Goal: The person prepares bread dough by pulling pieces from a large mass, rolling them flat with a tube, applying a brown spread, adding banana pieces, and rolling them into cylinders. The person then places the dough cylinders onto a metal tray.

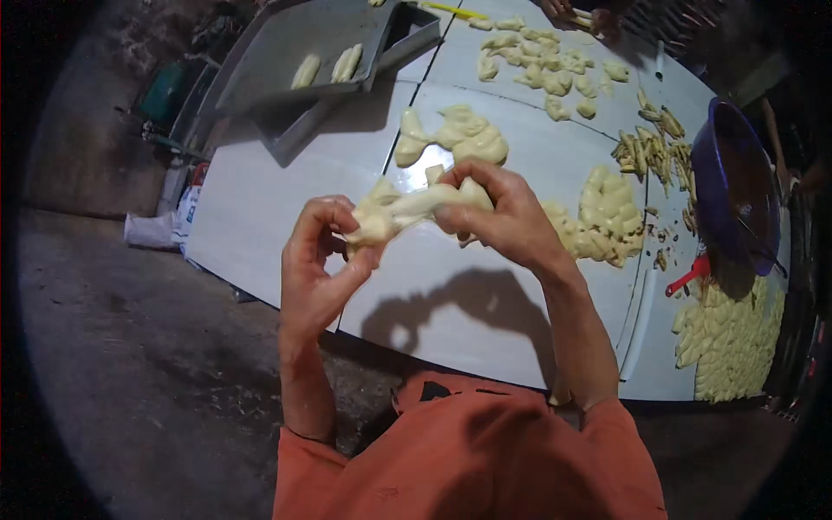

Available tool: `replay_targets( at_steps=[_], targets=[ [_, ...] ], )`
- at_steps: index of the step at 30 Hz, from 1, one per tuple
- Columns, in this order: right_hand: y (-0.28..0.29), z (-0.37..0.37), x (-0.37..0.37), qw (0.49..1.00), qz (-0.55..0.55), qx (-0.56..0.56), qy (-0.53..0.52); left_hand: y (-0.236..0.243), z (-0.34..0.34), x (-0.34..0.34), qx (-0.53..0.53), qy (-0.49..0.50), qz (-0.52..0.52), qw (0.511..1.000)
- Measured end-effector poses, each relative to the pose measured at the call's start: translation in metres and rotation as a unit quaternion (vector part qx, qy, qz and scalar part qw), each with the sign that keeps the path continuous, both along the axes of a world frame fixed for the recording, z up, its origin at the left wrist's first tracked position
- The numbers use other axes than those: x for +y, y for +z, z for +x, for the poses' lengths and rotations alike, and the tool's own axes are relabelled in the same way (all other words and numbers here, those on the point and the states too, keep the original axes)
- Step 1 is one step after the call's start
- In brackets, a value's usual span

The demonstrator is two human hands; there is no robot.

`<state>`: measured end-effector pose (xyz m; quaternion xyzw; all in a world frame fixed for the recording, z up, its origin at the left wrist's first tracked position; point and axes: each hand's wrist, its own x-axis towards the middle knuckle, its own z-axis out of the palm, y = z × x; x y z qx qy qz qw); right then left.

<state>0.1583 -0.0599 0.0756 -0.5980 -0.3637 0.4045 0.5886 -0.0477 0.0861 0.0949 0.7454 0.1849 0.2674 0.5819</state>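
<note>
Over the near side of the white table (260, 204), a stretched piece of pale yellow dough (416, 206) hangs between my two hands. My left hand (322, 256) pinches its left end with thumb and fingers. At the other end, my right hand (503, 217) grips the dough with its fingers curled around it. Just beyond my hands lies a soft lump of the same dough (472, 139). To the right of my right hand, plump dough pieces (611, 208) sit packed side by side.
Metal trays (277, 52) stand at the far left, the upper one holding two dough twists (347, 62). Loose dough pieces (555, 65) lie at the back, near another person's hands (598, 22). Rightward are brownish strips (650, 152), a purple basin (732, 195), a red-handled tool (689, 276) and more dough (732, 338).
</note>
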Motion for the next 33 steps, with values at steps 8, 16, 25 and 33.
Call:
replay_targets(
  at_steps=[8,16,25,33],
  targets=[
    [-0.021,-0.019,0.085,0.998,-0.052,-0.038,0.02,-0.055,-0.034,0.084,0.04,0.056,-0.071,0.995],
    [-0.112,-0.052,0.073,0.971,-0.131,-0.2,0.025,-0.132,-0.066,0.114,0.105,0.197,-0.236,0.946],
    [-0.08,-0.032,0.046,0.955,-0.115,-0.274,0.0,-0.126,-0.015,0.138,0.22,0.135,0.115,0.959],
    [-0.018,-0.02,-0.177,0.902,-0.352,-0.226,-0.111,-0.152,-0.05,0.138,0.22,0.151,0.098,0.959]
  ],
)
